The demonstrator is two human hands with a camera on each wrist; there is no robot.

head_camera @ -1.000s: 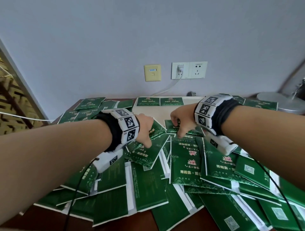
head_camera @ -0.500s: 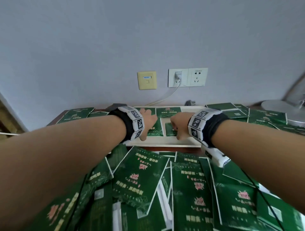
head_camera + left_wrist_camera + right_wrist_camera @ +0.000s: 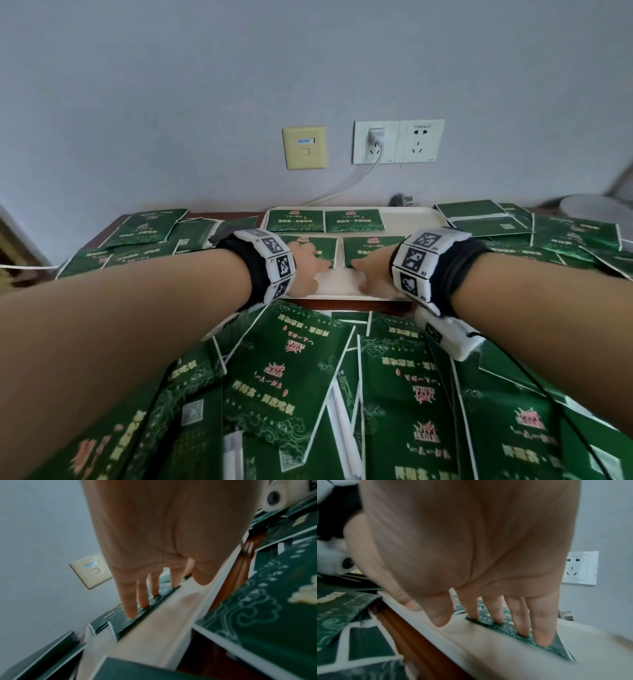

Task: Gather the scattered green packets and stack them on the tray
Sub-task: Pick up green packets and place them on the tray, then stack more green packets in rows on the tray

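Note:
A cream tray (image 3: 407, 219) stands against the wall with two green packets (image 3: 295, 220) side by side at its back. My left hand (image 3: 310, 265) lies flat on a third packet (image 3: 327, 250) at the tray's front left; the straight fingers (image 3: 130, 605) press its near edge. My right hand (image 3: 371, 270) presses a fourth packet (image 3: 363, 248) at the front right, fingers (image 3: 541, 632) straight on its edge (image 3: 510, 630). Neither hand grips anything. Scattered packets (image 3: 287, 373) cover the table in front of the tray.
More green packets lie left (image 3: 147, 228) and right (image 3: 575, 236) of the tray. A white plug and cable (image 3: 375, 137) hang from the wall sockets above. A round grey lamp base (image 3: 596, 209) sits at the far right. Dark wood table edge (image 3: 346, 304) shows before the tray.
Both hands carried a packet each from the pile forward to the tray and laid them down side by side. The fingers have gone from curled to flat on the packets.

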